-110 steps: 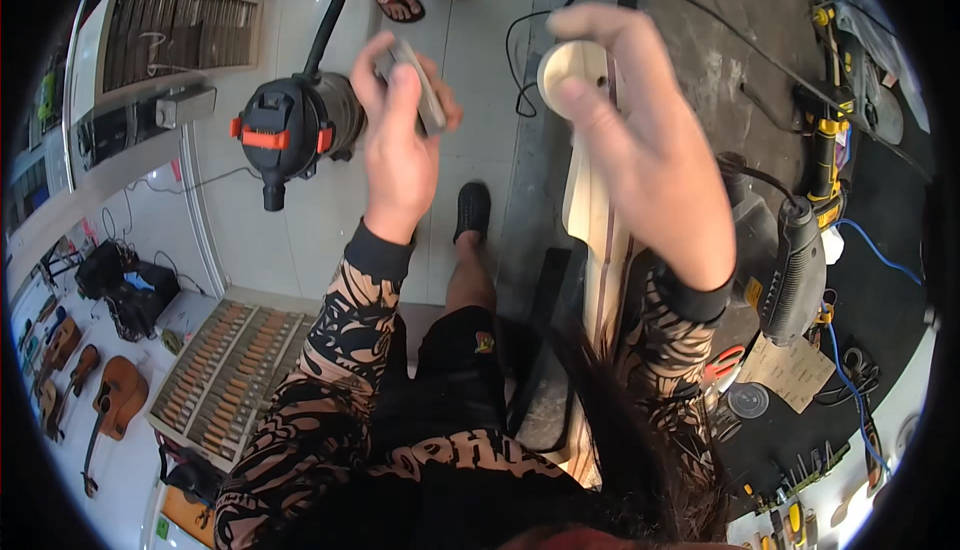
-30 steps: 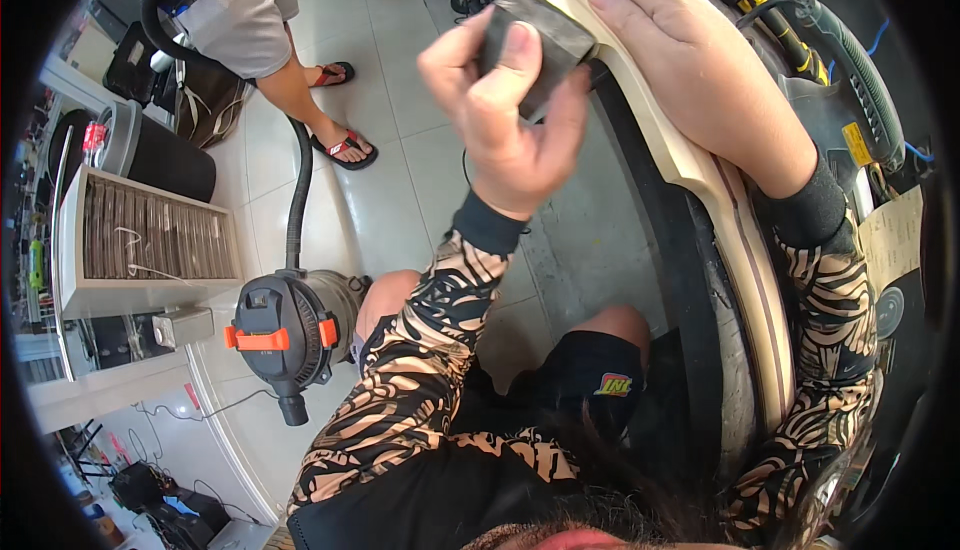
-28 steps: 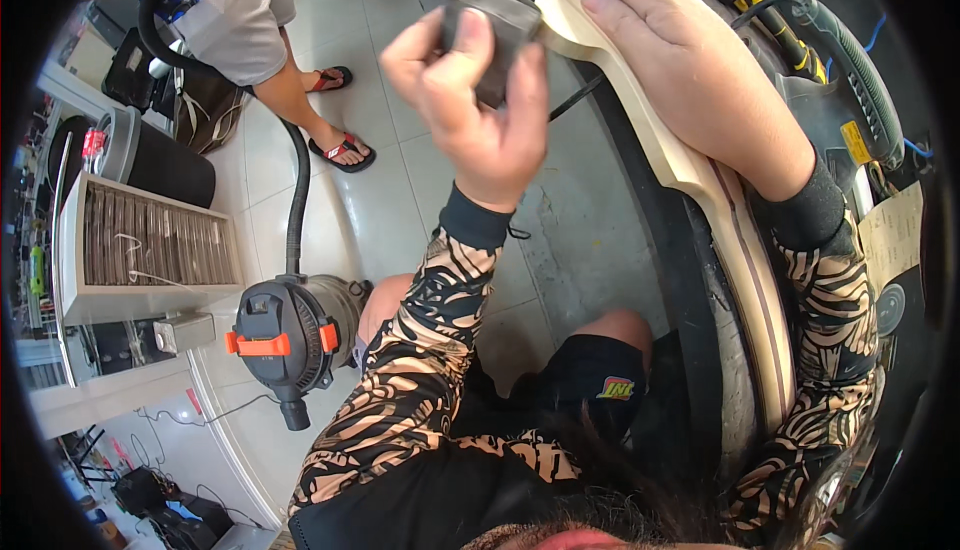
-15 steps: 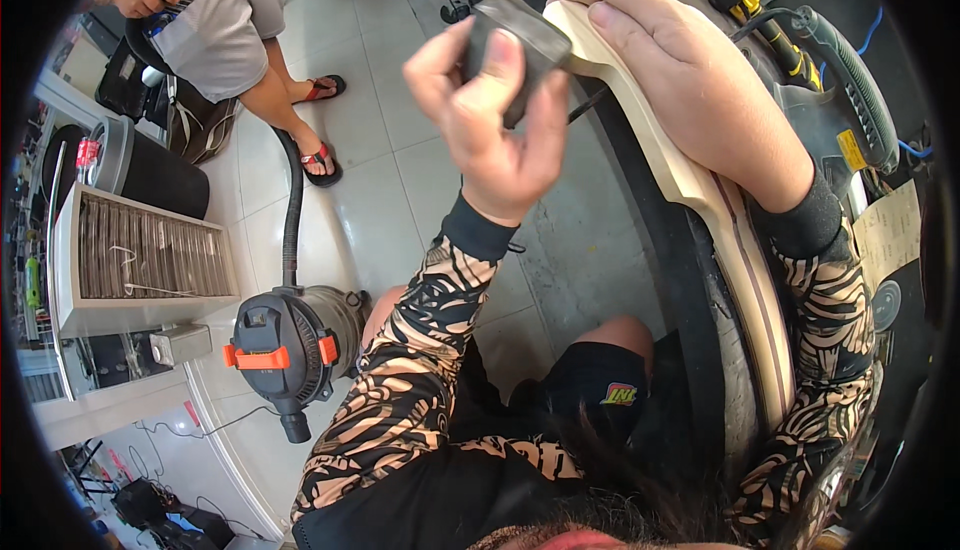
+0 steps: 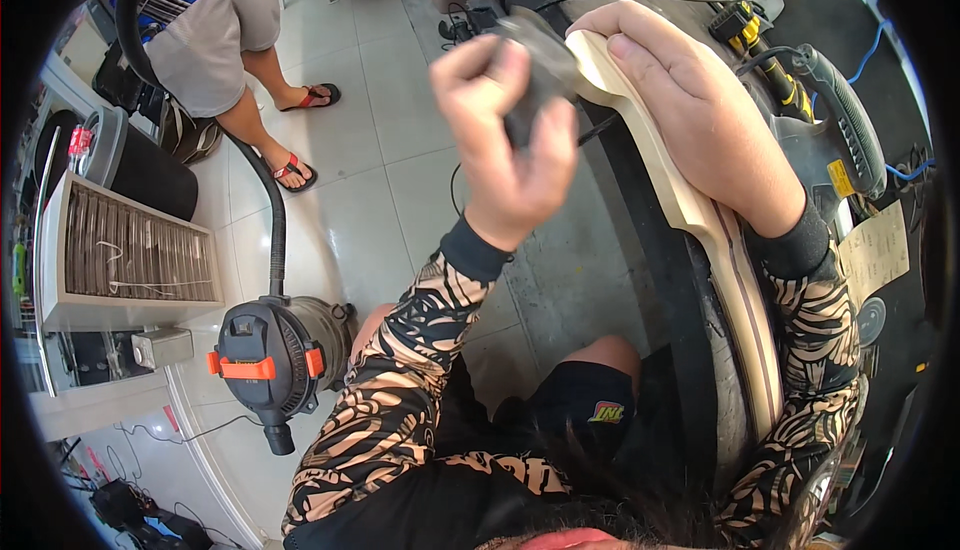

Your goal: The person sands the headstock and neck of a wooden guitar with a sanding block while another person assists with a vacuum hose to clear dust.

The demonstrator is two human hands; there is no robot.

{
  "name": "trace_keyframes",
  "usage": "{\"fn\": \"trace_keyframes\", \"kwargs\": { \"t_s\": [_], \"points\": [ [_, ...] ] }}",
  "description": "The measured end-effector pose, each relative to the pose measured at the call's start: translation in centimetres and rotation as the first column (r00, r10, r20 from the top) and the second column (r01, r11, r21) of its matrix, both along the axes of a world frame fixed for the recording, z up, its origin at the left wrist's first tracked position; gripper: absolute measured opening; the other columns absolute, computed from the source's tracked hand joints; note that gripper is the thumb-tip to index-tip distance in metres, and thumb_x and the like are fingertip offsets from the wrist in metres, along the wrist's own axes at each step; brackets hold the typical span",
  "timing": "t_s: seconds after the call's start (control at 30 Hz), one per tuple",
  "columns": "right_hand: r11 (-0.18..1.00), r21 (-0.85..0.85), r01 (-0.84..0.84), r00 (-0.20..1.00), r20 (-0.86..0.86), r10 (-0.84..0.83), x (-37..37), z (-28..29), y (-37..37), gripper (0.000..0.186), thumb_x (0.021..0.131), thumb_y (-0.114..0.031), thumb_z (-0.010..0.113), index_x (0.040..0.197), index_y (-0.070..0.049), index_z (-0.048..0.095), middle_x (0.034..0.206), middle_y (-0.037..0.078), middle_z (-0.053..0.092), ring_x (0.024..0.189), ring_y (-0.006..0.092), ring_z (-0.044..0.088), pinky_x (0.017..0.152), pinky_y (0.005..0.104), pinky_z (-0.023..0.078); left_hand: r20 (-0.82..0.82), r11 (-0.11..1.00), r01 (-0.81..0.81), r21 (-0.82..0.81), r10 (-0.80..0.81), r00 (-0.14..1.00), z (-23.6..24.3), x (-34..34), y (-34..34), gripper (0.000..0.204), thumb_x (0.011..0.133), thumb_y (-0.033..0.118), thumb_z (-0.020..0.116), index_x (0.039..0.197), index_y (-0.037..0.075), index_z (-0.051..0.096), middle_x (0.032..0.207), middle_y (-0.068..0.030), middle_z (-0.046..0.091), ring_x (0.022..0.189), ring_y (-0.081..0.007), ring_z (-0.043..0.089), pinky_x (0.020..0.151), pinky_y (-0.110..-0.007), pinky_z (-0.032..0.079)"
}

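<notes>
My left hand [image 5: 505,155] is closed round a dark grey sanding block [image 5: 545,70], blurred by motion. One end of the block is at the tip of a long pale wooden piece [image 5: 652,165] with a dark lengthwise stripe, shaped like a guitar neck. Whether the block touches the wood is hard to make out. My right hand [image 5: 690,110] lies over the far end of the neck, its fingers wrapped round the top and the thumb along the surface. The neck runs back toward me along the bench edge, beside my right forearm.
A corded power tool [image 5: 850,125] and yellow-black clamps [image 5: 745,25] lie on the dark bench at right. A vacuum cleaner [image 5: 265,355] stands on the tiled floor at left, its hose [image 5: 278,240] leading to another person [image 5: 215,60]. A white cabinet [image 5: 130,305] is farther left.
My left hand and the block have shifted slightly right and nearer to me. My right hand keeps its grip on the neck. The other person's hand with the hose has moved up in the picture.
</notes>
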State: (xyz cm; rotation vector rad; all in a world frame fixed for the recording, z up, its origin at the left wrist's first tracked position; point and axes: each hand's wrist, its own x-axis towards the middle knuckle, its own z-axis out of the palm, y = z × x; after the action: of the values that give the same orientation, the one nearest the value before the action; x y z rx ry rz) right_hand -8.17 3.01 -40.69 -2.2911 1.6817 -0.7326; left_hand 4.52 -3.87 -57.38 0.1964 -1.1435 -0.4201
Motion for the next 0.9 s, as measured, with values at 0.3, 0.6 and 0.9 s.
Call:
{"fn": "trace_keyframes", "kwargs": {
  "t_s": [0.3,0.6,0.9],
  "points": [
    [1.000,-0.027,0.007,0.999,-0.044,-0.008,0.1,0.2,0.0,0.027,0.119,-0.012,0.046,0.131,0.002,0.066,0.111,0.013,0.072,0.105,0.0223,0.069,0.100,0.0353,0.053,0.115,0.968,-0.202,-0.147,0.220,0.969,0.2,-0.1,-0.3,0.050,0.103,0.012,0.074,0.150,0.002,0.058,0.141,-0.0231,0.055,0.123,-0.0326,0.059,0.109,-0.044,0.049],
    [0.999,-0.034,0.033,0.998,-0.054,-0.034,0.1,0.1,-0.1,0.026,0.118,-0.011,0.047,0.131,0.002,0.066,0.113,0.014,0.072,0.107,0.0243,0.070,0.102,0.0361,0.053,0.154,0.969,-0.228,-0.093,0.240,0.958,-0.1,0.4,-0.6,0.055,0.099,0.013,0.081,0.149,0.009,0.060,0.141,-0.0251,0.054,0.120,-0.0332,0.059,0.104,-0.045,0.051],
    [0.999,-0.038,0.008,0.998,-0.059,-0.010,0.1,0.0,-0.2,0.027,0.119,-0.013,0.047,0.131,0.002,0.066,0.113,0.014,0.072,0.108,0.0240,0.070,0.102,0.0362,0.053,0.075,0.955,-0.241,-0.171,0.257,0.964,-0.7,-1.2,0.6,0.058,0.089,0.008,0.084,0.145,0.011,0.067,0.144,-0.0276,0.056,0.122,-0.0388,0.060,0.099,-0.049,0.055]
  ]
}}
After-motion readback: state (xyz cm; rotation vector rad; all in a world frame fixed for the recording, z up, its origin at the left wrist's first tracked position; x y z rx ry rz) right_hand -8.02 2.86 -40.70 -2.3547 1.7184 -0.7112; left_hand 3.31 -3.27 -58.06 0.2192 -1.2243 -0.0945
